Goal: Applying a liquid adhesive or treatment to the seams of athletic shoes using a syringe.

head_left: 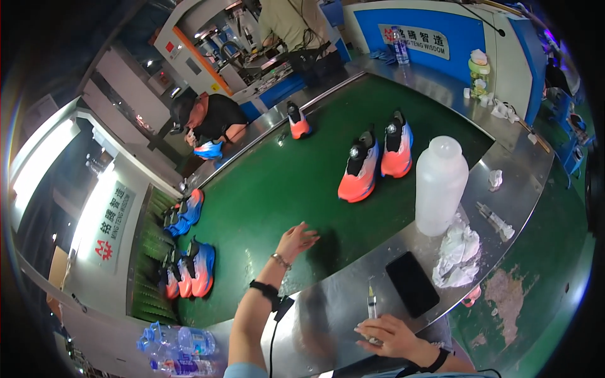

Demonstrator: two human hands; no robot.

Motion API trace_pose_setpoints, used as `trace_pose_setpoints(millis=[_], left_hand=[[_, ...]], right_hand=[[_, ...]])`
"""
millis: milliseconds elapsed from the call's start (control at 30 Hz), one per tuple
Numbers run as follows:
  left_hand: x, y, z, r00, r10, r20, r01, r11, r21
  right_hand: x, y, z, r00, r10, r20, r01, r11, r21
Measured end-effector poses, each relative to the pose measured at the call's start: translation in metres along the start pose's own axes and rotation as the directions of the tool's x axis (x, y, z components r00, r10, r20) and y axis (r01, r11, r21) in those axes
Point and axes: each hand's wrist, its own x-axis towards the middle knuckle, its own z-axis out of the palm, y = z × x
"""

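Green belt [265, 179] out front, pair of orange sneakers [360, 169] standing toward its right end. My left hand [299, 240] hangs over its near side, loosely open and empty; my right hand [392, 337] has fingers curled round a syringe [372, 306] by the near edge of the metal ledge [315, 315].

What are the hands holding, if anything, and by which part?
The right hand holds a syringe by the end away from its needle; the left hand holds nothing.
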Motion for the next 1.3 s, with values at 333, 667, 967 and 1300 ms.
trace_pose_setpoints(millis=[333,667,967,1300], left_hand=[[0.120,0.023,0.117,0.998,0.005,0.065,-0.001,0.997,-0.072],[-0.006,-0.030,0.062,0.988,0.081,-0.132,-0.099,0.986,-0.134],[-0.353,-0.150,-0.029,0.959,-0.159,-0.236,0.055,0.917,-0.396],[-0.413,-0.189,-0.049,0.636,0.268,-0.724,-0.338,0.940,0.050]], right_hand=[[-0.006,-0.007,-0.005,0.910,0.401,-0.103,-0.355,0.884,0.305],[-0.037,0.007,0.017,0.903,0.376,-0.208,-0.263,0.867,0.423],[-0.024,0.006,0.006,0.798,0.480,-0.365,-0.141,0.737,0.662],[-0.013,0.032,-0.075,0.375,0.329,-0.867,-0.194,0.942,0.274]])
